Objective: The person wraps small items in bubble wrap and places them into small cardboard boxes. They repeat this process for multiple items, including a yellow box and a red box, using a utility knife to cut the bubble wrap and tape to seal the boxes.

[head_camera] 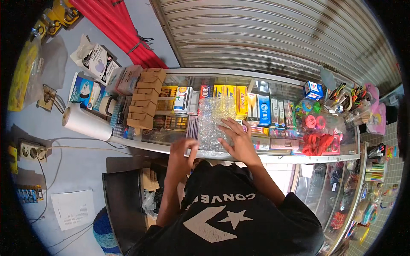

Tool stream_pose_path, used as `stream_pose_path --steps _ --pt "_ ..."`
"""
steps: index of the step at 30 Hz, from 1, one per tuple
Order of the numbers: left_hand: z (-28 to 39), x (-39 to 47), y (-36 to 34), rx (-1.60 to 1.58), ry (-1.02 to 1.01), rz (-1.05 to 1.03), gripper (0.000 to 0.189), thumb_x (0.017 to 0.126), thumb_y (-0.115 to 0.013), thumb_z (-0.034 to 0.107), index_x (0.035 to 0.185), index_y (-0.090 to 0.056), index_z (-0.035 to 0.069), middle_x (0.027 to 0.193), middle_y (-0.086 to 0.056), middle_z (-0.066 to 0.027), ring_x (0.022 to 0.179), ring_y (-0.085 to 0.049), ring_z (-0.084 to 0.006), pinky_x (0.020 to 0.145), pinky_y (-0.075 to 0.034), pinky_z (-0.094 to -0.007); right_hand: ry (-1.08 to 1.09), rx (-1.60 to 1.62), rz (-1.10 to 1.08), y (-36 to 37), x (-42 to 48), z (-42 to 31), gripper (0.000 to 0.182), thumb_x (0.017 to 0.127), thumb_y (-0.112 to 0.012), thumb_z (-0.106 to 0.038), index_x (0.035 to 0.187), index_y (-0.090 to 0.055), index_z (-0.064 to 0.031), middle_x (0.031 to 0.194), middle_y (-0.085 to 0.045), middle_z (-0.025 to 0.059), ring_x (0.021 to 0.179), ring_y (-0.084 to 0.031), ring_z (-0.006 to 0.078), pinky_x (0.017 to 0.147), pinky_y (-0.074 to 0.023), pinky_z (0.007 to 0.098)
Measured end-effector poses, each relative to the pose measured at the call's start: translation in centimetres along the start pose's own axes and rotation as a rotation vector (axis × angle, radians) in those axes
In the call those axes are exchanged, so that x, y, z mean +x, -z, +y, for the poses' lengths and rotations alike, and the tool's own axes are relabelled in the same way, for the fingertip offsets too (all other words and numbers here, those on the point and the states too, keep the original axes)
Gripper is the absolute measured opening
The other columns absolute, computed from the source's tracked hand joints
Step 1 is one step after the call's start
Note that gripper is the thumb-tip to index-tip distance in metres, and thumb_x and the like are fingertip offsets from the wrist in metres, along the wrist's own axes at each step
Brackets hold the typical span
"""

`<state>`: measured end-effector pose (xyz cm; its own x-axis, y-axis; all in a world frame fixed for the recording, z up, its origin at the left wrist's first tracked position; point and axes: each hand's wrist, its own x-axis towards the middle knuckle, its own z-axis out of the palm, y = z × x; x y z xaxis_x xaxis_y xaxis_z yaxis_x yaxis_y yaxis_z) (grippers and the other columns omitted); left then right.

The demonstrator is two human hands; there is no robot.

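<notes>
A sheet of clear bubble wrap [213, 128] lies flat on the glass-topped display counter [278, 157], straight in front of me. My right hand [235, 137] rests on its right part with the fingers spread. My left hand [185, 148] is at its lower left corner, the fingers bent; whether they pinch the edge cannot be made out. Through the wrap, boxes show blurred. Behind and beside it stand yellow pen boxes [241, 102], a red box [205, 92] and a blue box [264, 110].
Brown cardboard boxes [145, 102] and a white roll [86, 123] are at the left. Clear plastic jars [310, 121], red fabric pieces [317, 144] and a blue-and-white box [313, 91] stand at the right. A metal roller shutter [262, 32] rises behind the counter.
</notes>
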<state>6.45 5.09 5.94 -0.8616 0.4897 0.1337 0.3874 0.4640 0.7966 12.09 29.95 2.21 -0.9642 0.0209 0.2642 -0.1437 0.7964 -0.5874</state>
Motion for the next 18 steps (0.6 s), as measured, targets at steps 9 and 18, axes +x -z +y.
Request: stream_pose_path --steps 9,18 --pt "-15.9 -7.6 3.2 0.26 0.28 -0.584 0.028 0.108 -0.059 0.026 0.118 -0.068 0.002 0.108 -0.073 -0.0205 0.101 -0.071 -0.0407 0.088 -0.057 -0.0506 -0.028 -0.057 0.019 -0.7 0.7 -0.7 0.045 0.098 -0.071 -0.034 0.137 -0.067 -0.0127 0.153 -0.056 0.0069 0.148 -0.045 0.0271 0.123 -0.0199 0.0573" --pt "-31.8 -3.2 0.7 0.748 0.068 0.149 0.036 0.098 -0.064 0.013 0.131 -0.064 -0.001 0.13 -0.067 -0.0258 0.125 -0.06 -0.0454 0.1 -0.048 -0.0612 -0.08 -0.084 0.023 -0.8 1.1 -1.0 0.044 0.095 -0.074 -0.033 0.136 -0.069 -0.0156 0.149 -0.059 0.0054 0.146 -0.049 0.0249 0.122 -0.0216 0.0539"
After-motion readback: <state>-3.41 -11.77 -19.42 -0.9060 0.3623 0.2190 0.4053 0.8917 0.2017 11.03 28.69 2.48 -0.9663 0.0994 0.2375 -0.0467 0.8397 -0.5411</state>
